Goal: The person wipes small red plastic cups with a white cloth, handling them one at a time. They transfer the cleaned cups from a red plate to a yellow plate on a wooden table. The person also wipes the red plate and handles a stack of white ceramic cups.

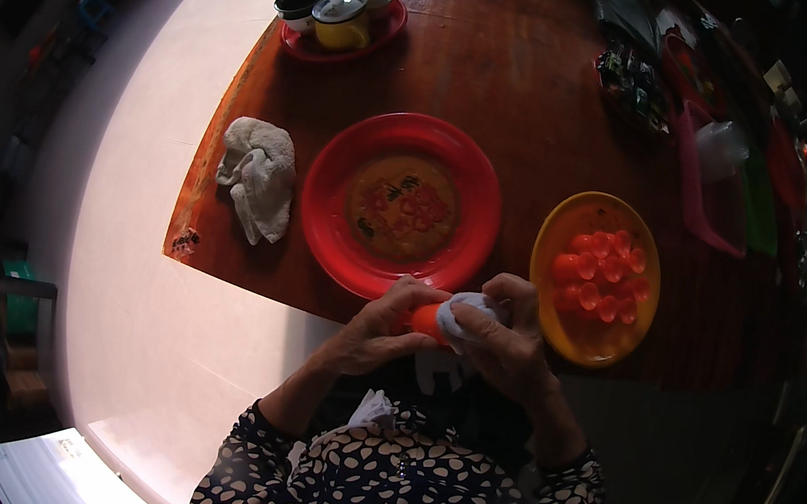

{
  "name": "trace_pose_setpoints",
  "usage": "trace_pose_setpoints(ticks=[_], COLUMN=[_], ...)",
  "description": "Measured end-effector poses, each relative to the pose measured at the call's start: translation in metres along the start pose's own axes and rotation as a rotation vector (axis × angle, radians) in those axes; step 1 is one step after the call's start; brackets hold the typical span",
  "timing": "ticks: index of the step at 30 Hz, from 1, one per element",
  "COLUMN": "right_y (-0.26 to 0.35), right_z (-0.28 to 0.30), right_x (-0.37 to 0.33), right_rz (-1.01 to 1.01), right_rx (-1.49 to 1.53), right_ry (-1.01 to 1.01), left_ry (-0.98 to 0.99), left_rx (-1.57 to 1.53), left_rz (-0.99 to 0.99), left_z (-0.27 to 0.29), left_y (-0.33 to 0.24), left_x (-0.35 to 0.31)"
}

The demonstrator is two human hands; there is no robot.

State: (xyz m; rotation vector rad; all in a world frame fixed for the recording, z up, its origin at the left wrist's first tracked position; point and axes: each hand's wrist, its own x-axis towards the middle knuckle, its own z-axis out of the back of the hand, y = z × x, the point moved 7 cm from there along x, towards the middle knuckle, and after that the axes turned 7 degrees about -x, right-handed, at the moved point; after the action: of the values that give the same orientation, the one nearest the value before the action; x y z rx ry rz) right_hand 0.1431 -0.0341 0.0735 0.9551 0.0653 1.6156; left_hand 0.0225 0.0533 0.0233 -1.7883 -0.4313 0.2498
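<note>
My left hand (379, 328) is closed round a small orange-red rounded piece (426, 321), just off the table's near edge. My right hand (513, 344) grips a white cloth (464, 318) and presses it against the piece. Fingers and cloth hide much of the piece, so its exact kind does not show. Beyond my hands lies a large round red plate (322, 197) with a patterned middle. Close to my right hand is an oval yellow-orange dish (596, 348) bearing several small translucent red cup-like pieces (613, 268).
A crumpled whitish towel (259, 179) lies on the brown table (536, 77) left of the plate. Farther off, a red tray (390, 37) carries cups, among them a lidded yellow mug (343, 25). A pink basket (697, 202) and dark packets (635, 87) stand at the right.
</note>
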Motion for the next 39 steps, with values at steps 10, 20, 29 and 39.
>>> trace_pose_setpoints(ticks=[10,20,29,39], right_y=[-0.009,0.018,-0.004,0.006], right_z=[-0.015,0.031,-0.009,-0.007], right_x=[-0.001,0.013,0.021,0.020], right_rz=[-0.246,-0.177,-0.233,-0.109], right_rx=[0.332,0.047,-0.001,-0.074], right_ry=[0.365,-0.097,0.075,0.113], left_ry=[-0.006,-0.166,-0.153,-0.152], left_rx=[0.167,0.134,0.407,0.367], left_rz=[-0.008,-0.034,-0.141,-0.126], left_z=[-0.003,-0.002,-0.019,-0.015], left_y=[0.002,0.001,0.001,0.011], left_x=[-0.002,0.000,-0.003,-0.006])
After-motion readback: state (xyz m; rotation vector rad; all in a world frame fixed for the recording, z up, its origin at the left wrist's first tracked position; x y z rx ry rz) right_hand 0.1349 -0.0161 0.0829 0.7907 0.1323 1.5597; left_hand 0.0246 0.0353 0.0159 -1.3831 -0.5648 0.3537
